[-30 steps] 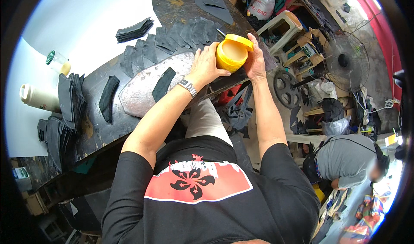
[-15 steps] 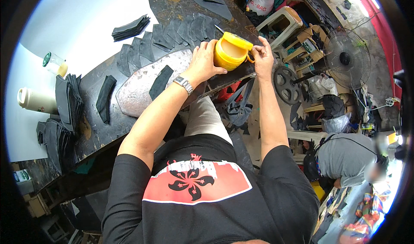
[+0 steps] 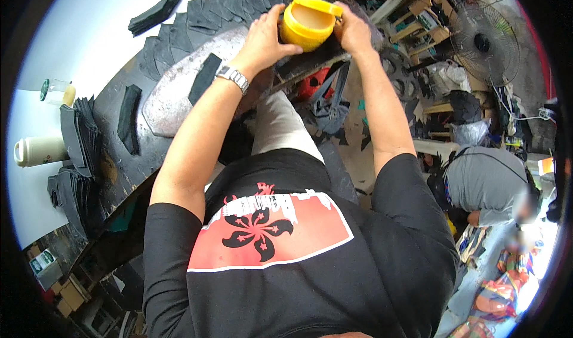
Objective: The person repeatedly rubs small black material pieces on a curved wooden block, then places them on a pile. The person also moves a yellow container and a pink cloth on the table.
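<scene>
My left hand (image 3: pixel 262 42) is wrapped round the left side of a yellow jar (image 3: pixel 301 37), its thumb low on the near side. Pale, cream-coloured stuff shows inside the jar's wide mouth. A yellow lid (image 3: pixel 316 5) stands tilted at the far rim of that mouth. At the lid's right end, the fingers of my right hand (image 3: pixel 355 30) are closed on its edge; their tips are partly hidden. Just left of the jar, several dark, curved cut pieces (image 3: pixel 221 6) lie overlapping in a row on the dark table (image 3: pixel 113 114).
A stone-like slab (image 3: pixel 173 102) bears one dark piece (image 3: pixel 205 78). Stacks of dark pieces (image 3: pixel 77 200), a glass jar (image 3: pixel 57 92) and a pale jug (image 3: pixel 39 151) stand at left. A fan (image 3: pixel 483 42) and a person in grey (image 3: pixel 486 183) are at right.
The table, the jar and both hands sit higher in the picture. My right hand has closed in on the lid's end, and the orange loop seen there is now hidden.
</scene>
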{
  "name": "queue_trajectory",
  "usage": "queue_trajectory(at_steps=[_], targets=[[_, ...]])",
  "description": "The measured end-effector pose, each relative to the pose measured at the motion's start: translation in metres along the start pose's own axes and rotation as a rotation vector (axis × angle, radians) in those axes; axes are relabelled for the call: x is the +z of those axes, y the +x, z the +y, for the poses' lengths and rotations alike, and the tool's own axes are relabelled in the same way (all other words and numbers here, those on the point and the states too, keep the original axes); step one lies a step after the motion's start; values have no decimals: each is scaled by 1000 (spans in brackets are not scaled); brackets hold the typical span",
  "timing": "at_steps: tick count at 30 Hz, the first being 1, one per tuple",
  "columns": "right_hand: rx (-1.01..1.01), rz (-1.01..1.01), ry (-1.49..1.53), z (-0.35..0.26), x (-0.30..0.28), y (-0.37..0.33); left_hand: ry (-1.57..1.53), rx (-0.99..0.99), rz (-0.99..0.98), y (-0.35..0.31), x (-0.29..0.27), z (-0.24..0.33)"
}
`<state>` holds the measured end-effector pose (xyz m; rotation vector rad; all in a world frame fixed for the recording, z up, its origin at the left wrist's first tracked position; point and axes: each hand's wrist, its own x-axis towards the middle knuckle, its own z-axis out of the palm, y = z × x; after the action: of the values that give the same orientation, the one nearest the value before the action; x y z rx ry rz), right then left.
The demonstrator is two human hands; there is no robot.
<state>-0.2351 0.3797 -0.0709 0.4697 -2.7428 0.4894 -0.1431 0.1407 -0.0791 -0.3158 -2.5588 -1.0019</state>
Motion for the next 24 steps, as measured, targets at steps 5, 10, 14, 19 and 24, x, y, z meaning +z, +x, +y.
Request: queue_trajectory(at_steps=[5, 10, 14, 19, 24], targets=[[163, -55, 430, 38, -56, -40, -20, 9, -20, 1, -4, 1], [490, -106, 797, 86, -131, -130, -208, -9, -22, 0, -17, 19], [741, -223, 673, 134, -143, -193, -261, -24, -63, 3, -23, 29], [762, -418, 212, 179, -50, -224, -260, -32, -77, 1, -24, 32], [756, -437, -80, 204, 51, -220, -226, -101, -108, 0, -24, 33]])
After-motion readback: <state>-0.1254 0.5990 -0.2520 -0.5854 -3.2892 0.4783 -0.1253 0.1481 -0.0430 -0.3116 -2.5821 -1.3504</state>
